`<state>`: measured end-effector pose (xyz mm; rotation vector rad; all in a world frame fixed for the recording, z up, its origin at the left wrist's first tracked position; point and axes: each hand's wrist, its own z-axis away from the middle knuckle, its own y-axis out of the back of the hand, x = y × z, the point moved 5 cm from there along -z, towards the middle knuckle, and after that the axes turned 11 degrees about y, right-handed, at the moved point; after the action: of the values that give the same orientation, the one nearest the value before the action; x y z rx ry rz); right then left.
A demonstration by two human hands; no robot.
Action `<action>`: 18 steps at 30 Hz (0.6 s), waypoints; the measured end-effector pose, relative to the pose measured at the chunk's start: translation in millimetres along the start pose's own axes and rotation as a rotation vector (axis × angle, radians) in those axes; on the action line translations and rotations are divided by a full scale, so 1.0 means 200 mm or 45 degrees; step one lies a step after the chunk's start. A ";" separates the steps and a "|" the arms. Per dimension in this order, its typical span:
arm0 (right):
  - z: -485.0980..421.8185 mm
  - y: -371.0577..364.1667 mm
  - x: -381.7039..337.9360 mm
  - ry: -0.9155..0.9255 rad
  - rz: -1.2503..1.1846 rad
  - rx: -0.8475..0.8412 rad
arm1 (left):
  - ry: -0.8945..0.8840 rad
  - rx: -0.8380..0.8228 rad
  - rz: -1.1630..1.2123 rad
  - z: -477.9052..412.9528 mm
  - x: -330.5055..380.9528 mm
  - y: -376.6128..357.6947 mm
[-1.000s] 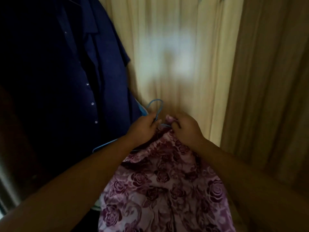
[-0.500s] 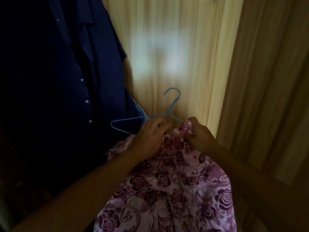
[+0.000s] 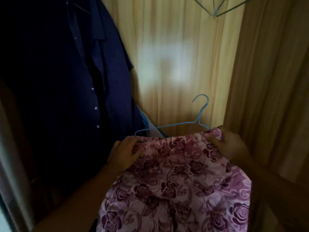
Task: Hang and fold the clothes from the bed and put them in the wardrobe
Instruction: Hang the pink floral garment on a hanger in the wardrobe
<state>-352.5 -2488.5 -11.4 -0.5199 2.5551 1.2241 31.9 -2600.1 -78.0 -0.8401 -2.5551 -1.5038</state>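
Pink floral cloth, patterned with dark roses, is the item in hand: the garment (image 3: pixel 180 173) hangs in front of us, its top edge drawn level just below the shoulders of a blue wire hanger (image 3: pixel 173 125), whose hook stands free in the air and is not hooked on anything. The left hand (image 3: pixel 124 152) grips the left end of that edge with fingers curled over the cloth, at the hanger's left tip; the right hand (image 3: pixel 229 144) pinches the right corner where the wire slopes under the fabric. We judge the fitting to be partly done, since much of the wire shows bare above the cloth. A navy shirt (image 3: pixel 75 81) already hangs at the left, and spare hangers (image 3: pixel 222 7) hang overhead before the yellow curtain (image 3: pixel 167 47). Seating the garment and hanging it up remain; the bed and the other clothes are out of view. We find no brand, label or legible writing.
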 end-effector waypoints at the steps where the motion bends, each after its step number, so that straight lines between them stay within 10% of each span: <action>1: 0.02 0.03 0.01 0.005 0.032 -0.013 | 0.036 0.041 0.074 -0.01 -0.01 0.04; 11: 0.02 0.15 -0.24 0.207 0.139 0.077 | -0.524 0.211 -0.131 -0.22 0.60 0.30; 18: 0.00 0.39 -0.29 0.237 0.012 0.133 | -0.496 0.495 0.147 -0.41 0.73 0.48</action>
<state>-332.4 -2431.3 64.8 -0.6262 2.7608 1.0843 -62.6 -2569.9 86.6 -1.2894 -2.8571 -0.8297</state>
